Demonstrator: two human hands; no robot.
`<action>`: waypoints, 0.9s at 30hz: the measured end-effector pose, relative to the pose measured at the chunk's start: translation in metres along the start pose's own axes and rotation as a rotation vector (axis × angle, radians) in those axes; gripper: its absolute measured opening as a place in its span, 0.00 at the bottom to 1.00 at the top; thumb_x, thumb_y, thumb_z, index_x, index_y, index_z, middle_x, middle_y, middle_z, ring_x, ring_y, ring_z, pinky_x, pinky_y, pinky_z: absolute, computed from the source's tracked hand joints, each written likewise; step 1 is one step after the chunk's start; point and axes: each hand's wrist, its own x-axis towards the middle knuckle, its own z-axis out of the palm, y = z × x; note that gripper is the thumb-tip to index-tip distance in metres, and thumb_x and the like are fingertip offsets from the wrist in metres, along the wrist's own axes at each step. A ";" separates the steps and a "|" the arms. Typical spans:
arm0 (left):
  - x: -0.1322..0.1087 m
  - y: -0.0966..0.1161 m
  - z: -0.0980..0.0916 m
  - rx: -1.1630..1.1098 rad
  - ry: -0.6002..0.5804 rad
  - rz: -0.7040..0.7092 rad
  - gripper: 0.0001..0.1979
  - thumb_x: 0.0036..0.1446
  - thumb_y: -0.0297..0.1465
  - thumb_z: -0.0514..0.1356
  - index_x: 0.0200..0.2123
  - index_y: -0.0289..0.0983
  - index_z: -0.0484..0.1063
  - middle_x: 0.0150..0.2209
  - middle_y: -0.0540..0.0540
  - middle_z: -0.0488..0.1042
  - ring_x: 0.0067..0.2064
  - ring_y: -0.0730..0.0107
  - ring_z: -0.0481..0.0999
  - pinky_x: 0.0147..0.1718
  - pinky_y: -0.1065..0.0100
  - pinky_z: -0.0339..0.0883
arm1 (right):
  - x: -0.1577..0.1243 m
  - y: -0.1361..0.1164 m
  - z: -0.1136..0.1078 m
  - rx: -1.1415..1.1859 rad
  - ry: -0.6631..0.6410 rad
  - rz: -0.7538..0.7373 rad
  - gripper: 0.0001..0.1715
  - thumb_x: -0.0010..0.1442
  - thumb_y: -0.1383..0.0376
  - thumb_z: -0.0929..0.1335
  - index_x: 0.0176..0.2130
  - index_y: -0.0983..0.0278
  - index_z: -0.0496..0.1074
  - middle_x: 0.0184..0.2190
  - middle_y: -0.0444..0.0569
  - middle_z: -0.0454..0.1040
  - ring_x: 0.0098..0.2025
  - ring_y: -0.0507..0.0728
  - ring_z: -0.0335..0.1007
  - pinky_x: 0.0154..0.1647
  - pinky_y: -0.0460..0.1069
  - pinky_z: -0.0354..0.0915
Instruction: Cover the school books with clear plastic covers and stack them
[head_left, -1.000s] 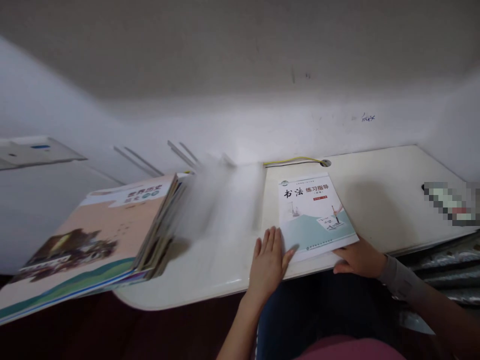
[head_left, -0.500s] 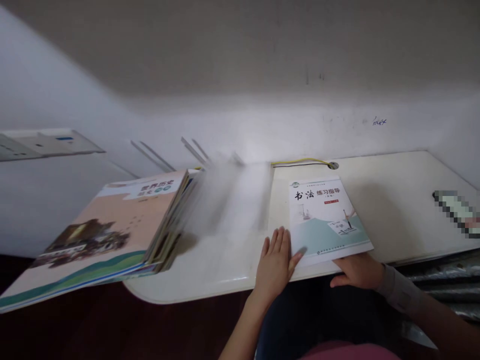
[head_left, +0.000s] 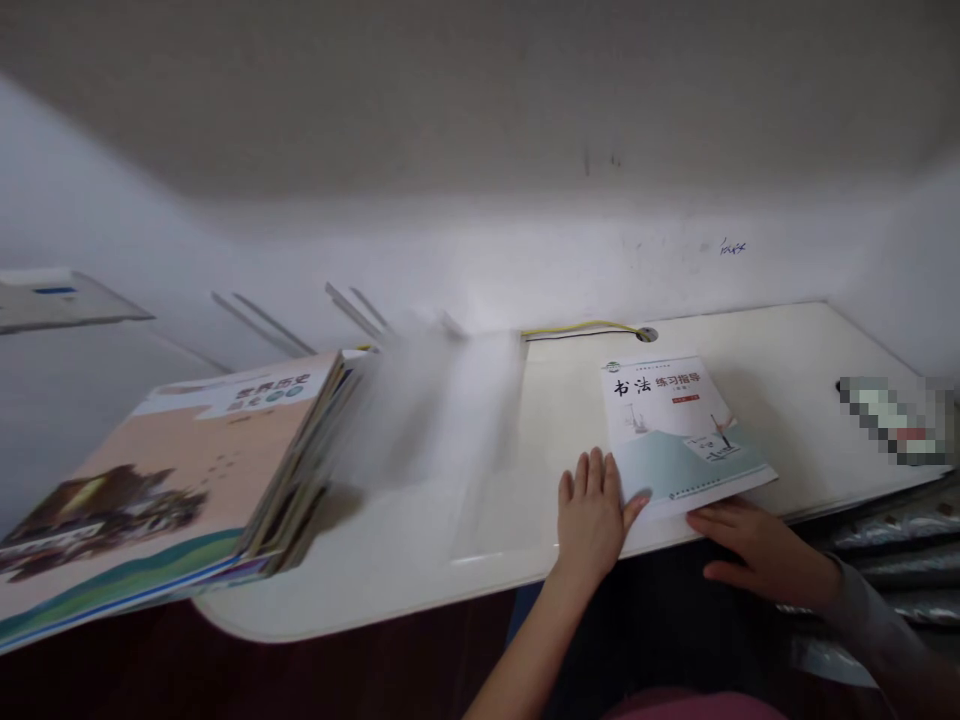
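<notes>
While the left hand (head_left: 592,515) lies palm down with its fingers stretched out, its thumb resting at the lower left corner of a thin book (head_left: 679,437), it clasps nothing. The right hand (head_left: 765,550), at the near edge by the book's lower right part, also has its fingers extended and its thumb held apart; whether the fingertips touch the paper, I cannot tell, but they have come out from beneath it, where they were half a second ago. The book lies flat on the white tabletop (head_left: 795,370), cover up, slightly turned. Measured against the cable hole (head_left: 646,335) behind it, it has shifted rightward, and the left hand has travelled with it; this looks like a small adjustment of its place, with the right hand now letting it rest. The stack of books (head_left: 187,460) at far left is well apart from both hands. Farther back, a yellow cable (head_left: 577,327) runs into the hole along the foot of the wall (head_left: 675,280).
</notes>
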 end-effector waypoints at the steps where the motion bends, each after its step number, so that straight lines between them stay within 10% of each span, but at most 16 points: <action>1: 0.001 0.002 -0.001 0.000 0.007 -0.001 0.34 0.60 0.50 0.44 0.56 0.28 0.65 0.58 0.30 0.63 0.58 0.44 0.63 0.52 0.47 0.59 | -0.007 0.007 -0.007 0.059 0.037 0.013 0.22 0.63 0.54 0.62 0.52 0.60 0.68 0.48 0.52 0.74 0.49 0.58 0.71 0.50 0.53 0.66; 5: 0.003 0.005 -0.006 0.006 0.012 -0.007 0.33 0.60 0.50 0.45 0.55 0.29 0.65 0.57 0.30 0.64 0.57 0.44 0.63 0.48 0.48 0.60 | -0.006 0.062 -0.019 -0.035 0.379 0.382 0.28 0.64 0.51 0.57 0.53 0.66 0.67 0.51 0.58 0.71 0.53 0.61 0.68 0.53 0.56 0.64; 10: 0.005 0.005 -0.008 0.013 -0.008 0.013 0.31 0.60 0.50 0.46 0.60 0.38 0.60 0.57 0.33 0.65 0.55 0.45 0.64 0.45 0.49 0.60 | 0.033 0.115 -0.007 -0.187 0.300 0.486 0.36 0.62 0.46 0.54 0.51 0.70 0.68 0.56 0.65 0.65 0.59 0.68 0.59 0.56 0.64 0.59; 22: 0.006 -0.006 -0.009 -0.089 -0.013 0.010 0.31 0.59 0.50 0.47 0.57 0.35 0.63 0.56 0.35 0.66 0.54 0.49 0.65 0.46 0.49 0.60 | 0.043 0.097 -0.009 0.007 0.391 0.446 0.37 0.61 0.44 0.54 0.53 0.67 0.67 0.54 0.62 0.67 0.57 0.66 0.61 0.57 0.62 0.58; 27: 0.020 -0.005 -0.027 -0.387 0.017 -0.059 0.29 0.58 0.49 0.50 0.55 0.35 0.65 0.56 0.35 0.66 0.55 0.50 0.66 0.50 0.50 0.59 | 0.048 0.053 -0.031 0.339 0.299 0.172 0.32 0.65 0.50 0.53 0.62 0.61 0.56 0.61 0.53 0.60 0.62 0.59 0.55 0.61 0.58 0.56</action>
